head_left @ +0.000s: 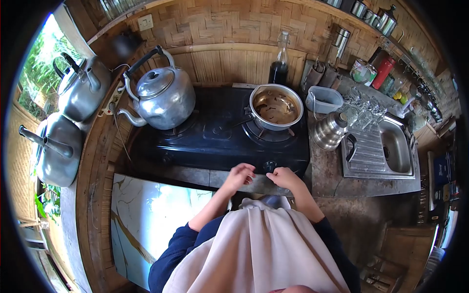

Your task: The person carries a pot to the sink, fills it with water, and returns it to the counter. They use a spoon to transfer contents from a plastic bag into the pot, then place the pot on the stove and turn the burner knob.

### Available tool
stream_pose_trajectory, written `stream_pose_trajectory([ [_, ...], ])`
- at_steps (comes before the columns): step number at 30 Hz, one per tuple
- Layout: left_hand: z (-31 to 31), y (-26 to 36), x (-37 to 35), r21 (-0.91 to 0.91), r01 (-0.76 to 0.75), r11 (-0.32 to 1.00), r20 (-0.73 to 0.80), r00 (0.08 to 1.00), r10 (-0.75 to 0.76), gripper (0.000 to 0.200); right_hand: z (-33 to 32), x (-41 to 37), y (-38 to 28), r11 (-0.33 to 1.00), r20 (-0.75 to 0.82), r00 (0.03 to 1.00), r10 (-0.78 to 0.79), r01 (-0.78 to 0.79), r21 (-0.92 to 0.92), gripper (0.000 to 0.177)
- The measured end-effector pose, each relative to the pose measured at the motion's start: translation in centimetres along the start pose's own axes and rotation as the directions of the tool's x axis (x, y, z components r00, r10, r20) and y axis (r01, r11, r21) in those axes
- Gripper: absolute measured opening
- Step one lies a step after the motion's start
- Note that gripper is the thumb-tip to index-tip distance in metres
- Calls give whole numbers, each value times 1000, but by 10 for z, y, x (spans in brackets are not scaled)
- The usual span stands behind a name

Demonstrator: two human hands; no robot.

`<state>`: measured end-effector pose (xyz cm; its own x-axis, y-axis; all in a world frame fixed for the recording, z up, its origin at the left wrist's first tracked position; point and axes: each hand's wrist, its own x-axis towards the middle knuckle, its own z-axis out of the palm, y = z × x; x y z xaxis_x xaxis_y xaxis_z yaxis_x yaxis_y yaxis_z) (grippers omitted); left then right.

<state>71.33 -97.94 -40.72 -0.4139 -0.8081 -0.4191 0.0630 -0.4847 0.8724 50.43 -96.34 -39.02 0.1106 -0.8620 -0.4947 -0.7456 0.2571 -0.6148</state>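
Note:
My left hand (239, 177) hovers in front of the black gas stove (220, 144), its fingers loosely curled and a little apart with nothing between them. Just to its right, my right hand (287, 178) has its fingers drawn together, fingertips close below the stove's right knob (269, 166); no object shows in it. On the right burner sits a metal pot (253, 105) of brownish liquid (274, 108) with dark pieces floating in it. A large aluminium kettle (168, 100) with a black handle stands on the left burner.
Two more kettles (90, 90) (61, 149) stand on the left ledge. Behind the stove is a bottle of dark liquid (279, 71). To the right are a plastic container (324, 100), a gooseneck kettle (330, 131), glasses (364, 112) and a sink (396, 151). A marble-patterned surface (141, 210) lies front left.

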Motion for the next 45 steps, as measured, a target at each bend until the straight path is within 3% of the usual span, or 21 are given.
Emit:
stream_pose_trajectory([
  [3,21,-15,-7,77,30,997,128,991,-40,20,20,5,4,974,-245,966,-83,26,-225,39],
  [6,33,-29,-4,125,-48,991,139,990,31,23,25,8,1,958,-252,967,-31,-43,-282,38],
  [8,38,-32,-4,326,-206,923,96,978,185,31,26,7,-1,959,-270,962,-36,-42,-279,37],
  [17,44,-39,10,559,-420,715,107,892,440,37,27,5,-6,973,-313,950,-8,-65,-221,29],
  [27,45,-42,21,492,-345,799,78,932,354,38,28,9,-8,977,-335,942,-1,-70,-202,28],
  [30,44,-46,28,368,-328,870,64,943,328,36,25,9,-12,948,-306,952,-21,-78,-309,27],
  [32,47,-46,29,251,-192,949,48,981,186,36,22,12,-14,937,-279,960,-31,-69,-343,26],
  [37,52,-35,22,28,-66,997,30,997,65,40,7,10,-33,877,-126,992,10,-69,-475,21],
  [39,51,-34,20,-49,-14,999,46,999,16,40,8,12,-32,853,-92,994,-53,-3,-522,20],
  [41,51,-34,22,-297,14,955,119,993,23,37,10,13,-35,841,-90,995,-36,-19,-540,20],
  [45,57,-29,16,-465,62,883,64,997,-36,32,9,12,-45,817,-72,997,22,-59,-574,20],
])
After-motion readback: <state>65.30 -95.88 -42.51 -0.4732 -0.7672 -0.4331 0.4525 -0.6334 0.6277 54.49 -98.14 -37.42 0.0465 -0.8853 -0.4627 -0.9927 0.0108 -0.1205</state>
